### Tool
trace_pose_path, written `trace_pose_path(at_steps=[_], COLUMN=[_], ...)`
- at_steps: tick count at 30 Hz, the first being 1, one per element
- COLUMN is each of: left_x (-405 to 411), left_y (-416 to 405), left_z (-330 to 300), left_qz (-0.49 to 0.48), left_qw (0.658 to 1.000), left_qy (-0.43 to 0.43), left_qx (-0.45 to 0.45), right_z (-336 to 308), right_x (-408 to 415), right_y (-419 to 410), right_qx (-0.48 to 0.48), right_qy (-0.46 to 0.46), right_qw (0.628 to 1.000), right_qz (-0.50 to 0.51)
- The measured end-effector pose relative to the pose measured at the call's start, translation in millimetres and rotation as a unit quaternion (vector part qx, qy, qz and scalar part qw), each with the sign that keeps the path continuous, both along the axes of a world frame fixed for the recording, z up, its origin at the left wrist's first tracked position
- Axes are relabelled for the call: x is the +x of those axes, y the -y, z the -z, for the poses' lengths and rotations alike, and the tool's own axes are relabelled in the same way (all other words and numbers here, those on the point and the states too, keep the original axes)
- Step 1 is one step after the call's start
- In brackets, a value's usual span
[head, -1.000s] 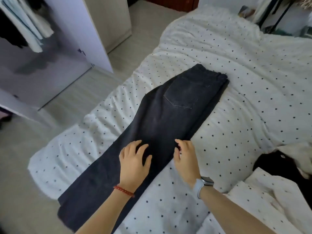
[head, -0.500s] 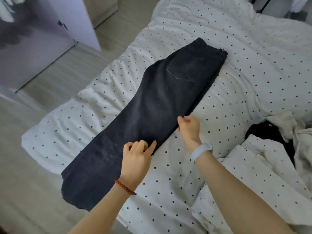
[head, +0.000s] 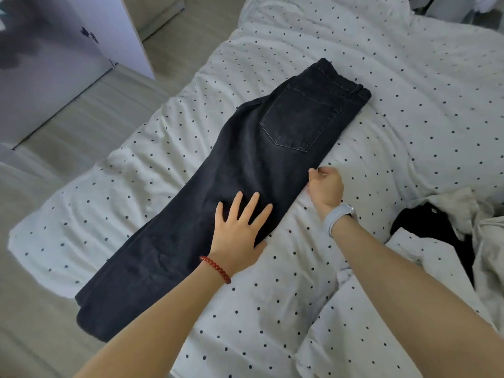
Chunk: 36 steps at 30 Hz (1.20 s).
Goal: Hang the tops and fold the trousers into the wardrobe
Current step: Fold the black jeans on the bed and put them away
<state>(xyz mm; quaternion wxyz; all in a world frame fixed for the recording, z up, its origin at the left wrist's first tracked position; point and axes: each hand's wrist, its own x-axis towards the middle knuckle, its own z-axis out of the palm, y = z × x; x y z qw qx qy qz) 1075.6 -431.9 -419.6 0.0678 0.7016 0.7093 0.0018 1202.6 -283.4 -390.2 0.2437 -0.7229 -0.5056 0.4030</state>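
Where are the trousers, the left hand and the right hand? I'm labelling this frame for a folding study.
trousers (head: 245,170), head view, on the dark cloth below the back pocket.
left hand (head: 238,233), head view, on the back of the hand.
right hand (head: 326,186), head view, on the knuckles at the trousers' edge.

Pale wood-look floor (head: 90,110) beside a bed under white dotted duvet (head: 409,105) (rumpled); soft daylight throughout.

One pair of trousers (head: 245,192), two hands, one bracelet (head: 215,269), one wristband (head: 339,216), perhaps two heaped garments (head: 436,230)
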Motion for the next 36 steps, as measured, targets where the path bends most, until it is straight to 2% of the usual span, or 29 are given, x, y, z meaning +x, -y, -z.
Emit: trace_pose_path(at_steps=[4,8,11,12,15,18,21,25,27,31,34,36], left_x=[10.0,10.2,10.7,7.5,-15.1,-54.0,-90.8,-126.8,-144.2,-171.6,-183.6,-182.8], left_y=[-27.2,-27.7,-17.6,-6.5,43.6,107.6,161.3,207.2,219.7,227.4,231.6,230.4], left_z=[20.6,37.1,30.4,26.5,22.4,21.1,21.6,26.9,30.8,41.7,44.9,41.5], left_qz=[0.004,-0.006,-0.041,-0.054,-0.105,-0.222,-0.367,-0.480,-0.490,-0.448,-0.445,-0.428], left_qw=[1.000,1.000,0.999,0.998,0.994,0.973,0.921,0.845,0.826,0.842,0.834,0.843], left_qy=[-0.018,-0.019,-0.005,0.003,0.026,0.041,0.117,0.233,0.275,0.302,0.327,0.326], left_qx=[-0.001,-0.019,-0.013,-0.014,-0.034,-0.052,-0.061,0.028,0.029,-0.012,-0.009,-0.004], right_z=[3.6,16.2,14.9,13.6,19.8,33.7,37.9,28.7,26.7,25.8,29.6,29.6], right_x=[7.1,13.9,12.2,10.2,3.7,-14.1,-44.7,-98.0,-129.9,-183.7,-211.0,-216.0], right_y=[-38.7,-39.0,-21.8,-7.9,48.3,117.6,171.2,198.1,200.1,192.5,192.5,188.3], right_qx=[0.027,0.022,0.099,0.140,0.253,0.233,0.194,0.201,0.225,0.230,0.224,0.223], right_qy=[0.048,0.095,0.144,0.181,0.264,0.292,0.306,0.291,0.280,0.285,0.309,0.318], right_qw=[0.997,0.993,0.979,0.962,0.876,0.803,0.767,0.750,0.714,0.640,0.622,0.626], right_qz=[-0.051,-0.073,-0.103,-0.147,-0.314,-0.463,-0.530,-0.559,-0.601,-0.675,-0.684,-0.676])
